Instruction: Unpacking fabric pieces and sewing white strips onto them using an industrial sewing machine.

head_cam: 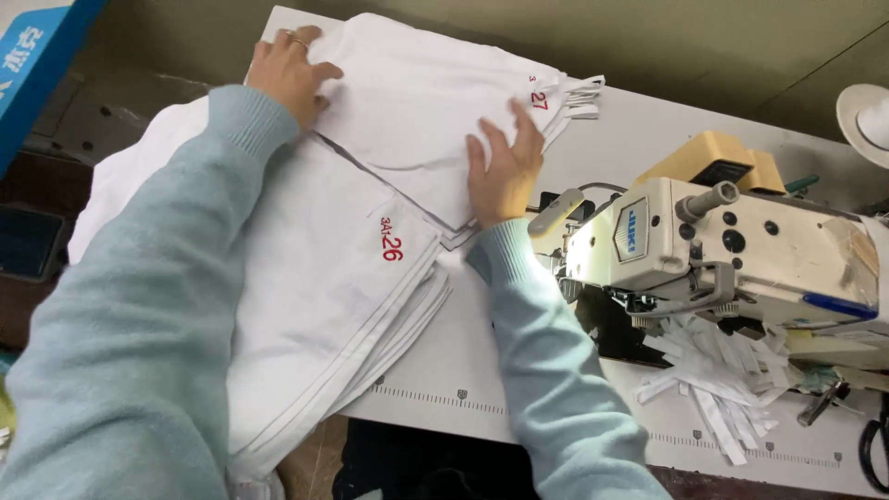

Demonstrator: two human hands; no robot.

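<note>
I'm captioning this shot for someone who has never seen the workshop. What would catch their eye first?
Two stacks of white cut fabric pieces fill the left and middle of the white worktable, with the left hand and right hand pressed flat on the upper stack. At right stands a cream industrial sewing machine, loose white fabric strips piled below it.

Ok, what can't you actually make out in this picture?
- Head view: the lower fabric stack is partly covered by the upper fabric stack and the left sleeve.
- Scissors: cut off by the right edge.
- Sewing machine needle area: shadowed, too small.
- Left hand fingertips: tucked under fabric.
</note>
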